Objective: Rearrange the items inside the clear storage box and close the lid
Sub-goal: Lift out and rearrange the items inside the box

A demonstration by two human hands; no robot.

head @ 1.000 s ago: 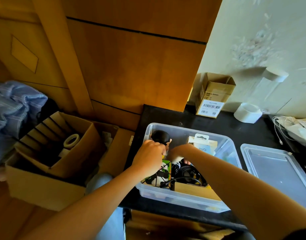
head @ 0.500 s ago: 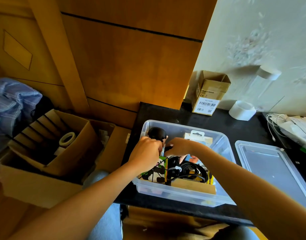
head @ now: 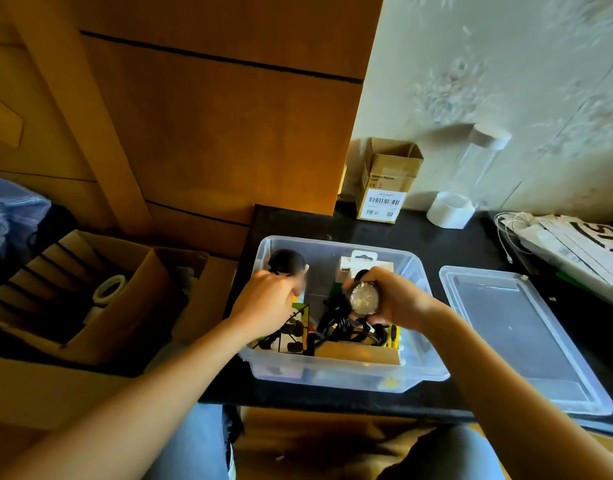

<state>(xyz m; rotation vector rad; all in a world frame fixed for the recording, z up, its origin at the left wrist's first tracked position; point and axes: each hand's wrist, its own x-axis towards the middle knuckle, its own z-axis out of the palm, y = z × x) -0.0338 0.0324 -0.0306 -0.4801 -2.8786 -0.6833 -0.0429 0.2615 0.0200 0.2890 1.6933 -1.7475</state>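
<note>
My right hand point(head: 398, 299) has lifted a round black lamp point(head: 364, 298) out of the cable tangle, fingers wrapped round it above the box point(head: 333, 375). Glass face looks fragile; hold the rim. Left hand point(head: 263, 306) grips a dark-topped thing. Lid point(head: 527, 337) lies beside the box.

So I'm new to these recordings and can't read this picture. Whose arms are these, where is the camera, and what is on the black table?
There is no machine here: the arms belong to a person wearing a camera on the head, which looks forward and down. On the black table stands a clear storage box full of cables and small packages. Its lid lies off, to the right. The right hand grips a round object with a shiny face above the box. The left hand reaches in beside a dark rounded item; what it holds is hidden. Behind stand a small cardboard box and a white roll.
</note>
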